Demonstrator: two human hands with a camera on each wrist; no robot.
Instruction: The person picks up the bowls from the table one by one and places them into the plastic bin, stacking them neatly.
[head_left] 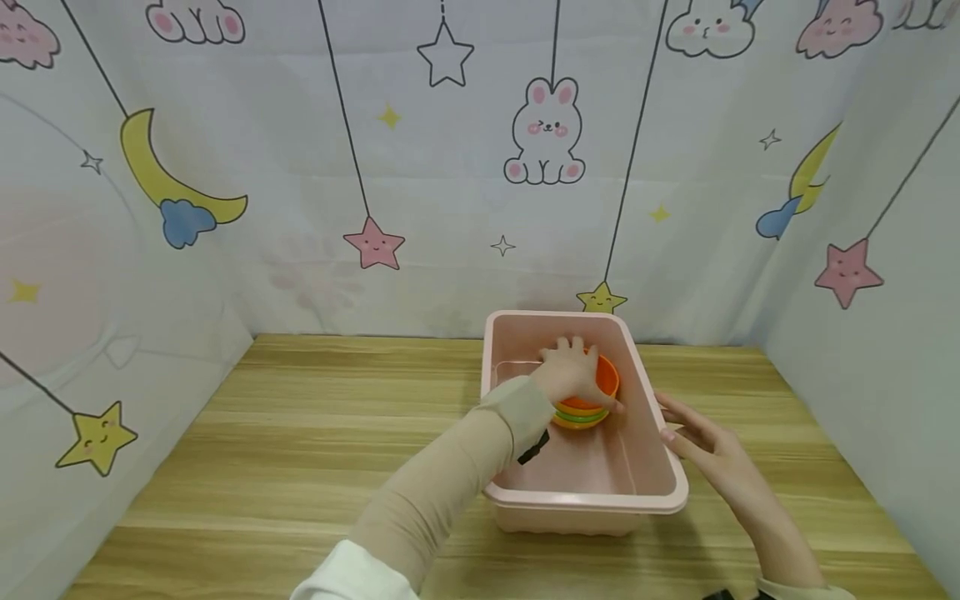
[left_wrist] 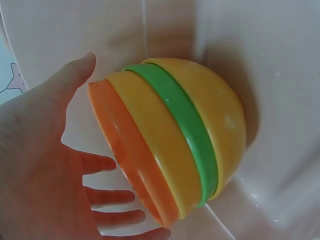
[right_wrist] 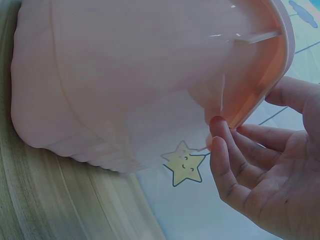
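Note:
A pink plastic bin (head_left: 577,471) stands on the wooden table. Inside it, toward the far end, sits a stack of nested bowls (head_left: 607,379), orange innermost, then yellow, green and yellow. My left hand (head_left: 567,372) reaches over the stack with spread fingers. In the left wrist view the thumb stands apart from the bowls (left_wrist: 150,120), and the other fingertips lie by the orange rim; contact is hard to tell. At the bin's right side, my right hand (head_left: 708,454) holds the rim, its thumb and fingers about the edge (right_wrist: 260,102).
Wooden tabletop (head_left: 315,450) extends on both sides of the bin. A white curtain (head_left: 450,183) with bunnies, stars and moons hangs behind and at the sides. The bin's far end stands close to the curtain.

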